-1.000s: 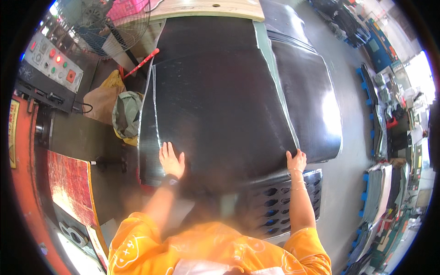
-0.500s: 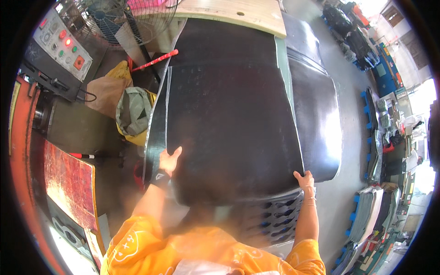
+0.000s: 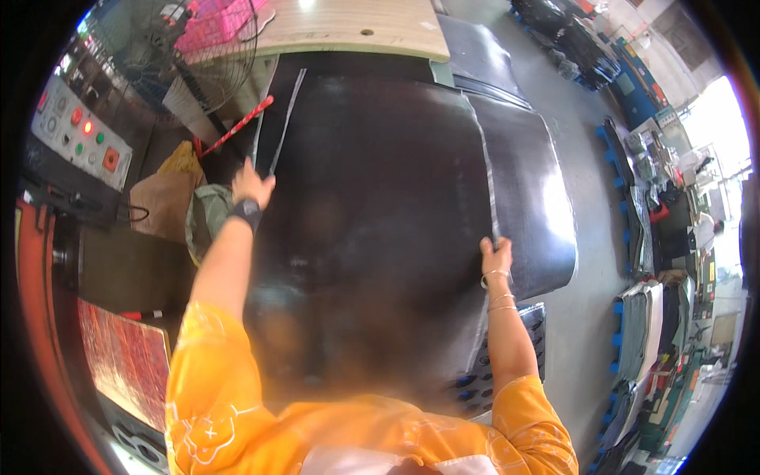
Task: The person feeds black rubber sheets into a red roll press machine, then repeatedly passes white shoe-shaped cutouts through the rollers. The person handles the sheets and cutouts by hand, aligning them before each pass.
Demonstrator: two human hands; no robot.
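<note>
A large black sheet (image 3: pixel 380 190), rubber-like with pale edge strips, spreads in front of me and reaches close to my body. My left hand (image 3: pixel 253 186), a dark band at its wrist, is closed on the left edge of the sheet. Lower down on the opposite side, my right hand (image 3: pixel 496 257) grips the right edge, fingers curled and partly hidden. Both arms are stretched forward. Beneath the sheet lies more black material, showing along its far and left sides. The near part of the sheet is blurred.
A pale wooden tabletop (image 3: pixel 348 32) adjoins the far end. Glossy black sheets (image 3: pixel 534 182) lie to the right. A fan (image 3: pixel 182 59), a control panel (image 3: pixel 83 131) and a red-striped rod (image 3: pixel 237 125) stand left. A punched black piece (image 3: pixel 530 340) shows near my right forearm.
Both hands have moved away from my body. The sheet's far edge is nearer the wooden tabletop, and its near part covers more of the punched piece. The view has shifted slightly.
</note>
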